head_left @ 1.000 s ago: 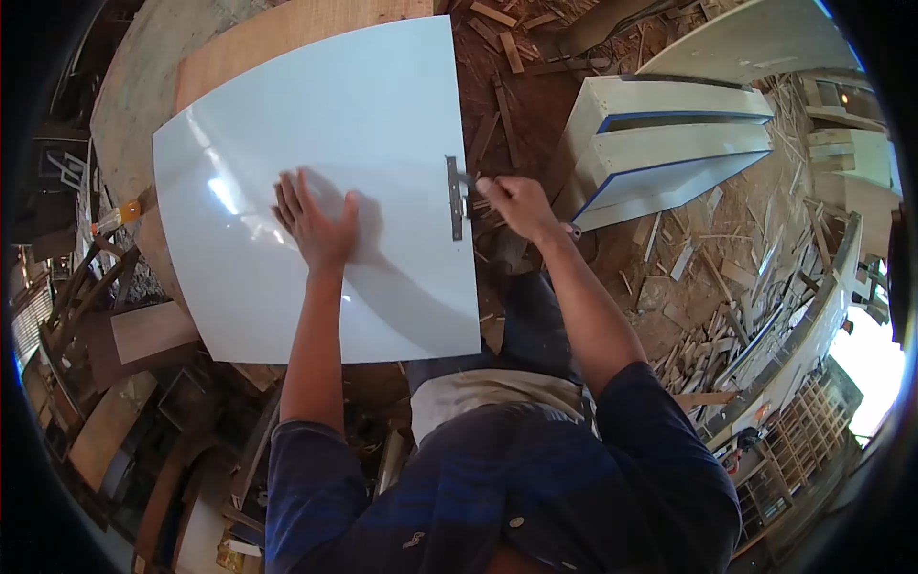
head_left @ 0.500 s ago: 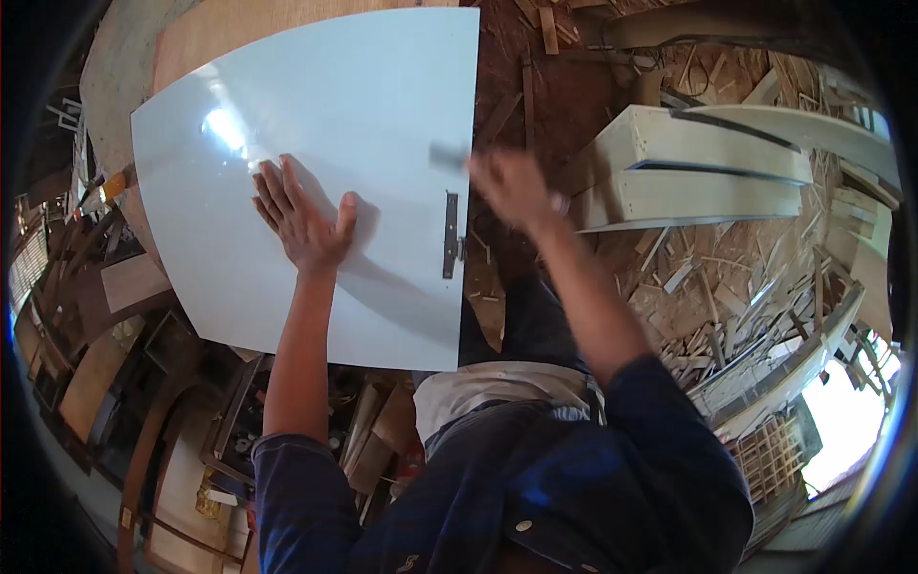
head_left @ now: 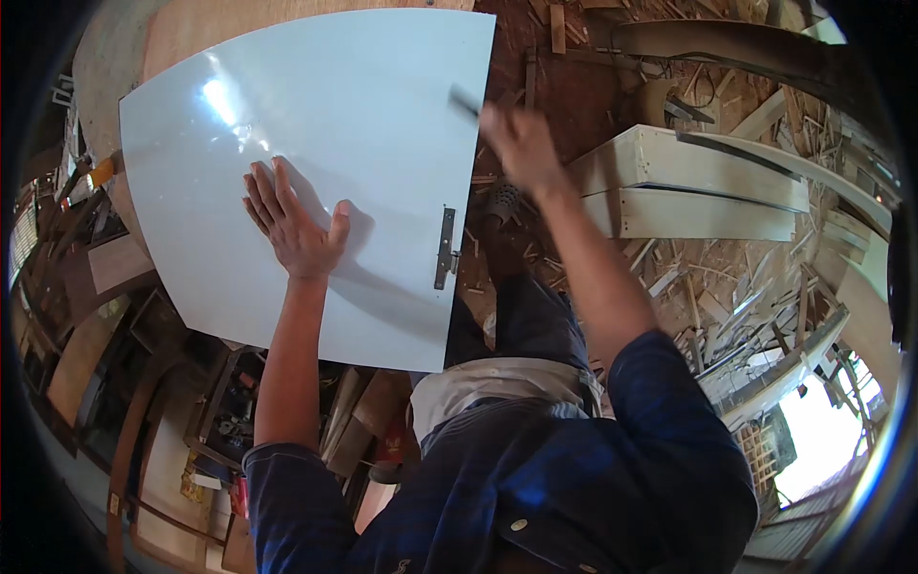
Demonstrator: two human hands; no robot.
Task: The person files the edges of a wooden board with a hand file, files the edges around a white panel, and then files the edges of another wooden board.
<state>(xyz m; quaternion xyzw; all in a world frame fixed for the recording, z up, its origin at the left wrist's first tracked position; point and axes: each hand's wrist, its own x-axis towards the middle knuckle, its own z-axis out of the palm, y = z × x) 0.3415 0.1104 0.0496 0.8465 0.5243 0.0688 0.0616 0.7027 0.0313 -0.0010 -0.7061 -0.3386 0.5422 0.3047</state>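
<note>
A large glossy white panel (head_left: 382,96) with a curved far edge lies in front of me. My left hand (head_left: 304,239) rests flat on it, fingers and thumb spread. At the panel's right edge, my right hand (head_left: 519,143), slightly blurred, is closed round a dark, flat, file-like tool (head_left: 465,100). One end of that tool sticks out over the panel's edge; the rest is hidden in the fist. A dark metal hinge (head_left: 446,249) lies on the panel close to the right edge, nearer my body.
Beneath the panel shows a brown wooden board (head_left: 220,38). Pale long wooden box-like pieces (head_left: 712,177) stand to the right. Wood scraps (head_left: 708,297) litter the floor. A toolbox with loose items (head_left: 229,407) sits at lower left.
My right hand and the tool have moved away from my body along the panel's right edge. The left hand stays flat on the panel. My view has shifted slightly.
</note>
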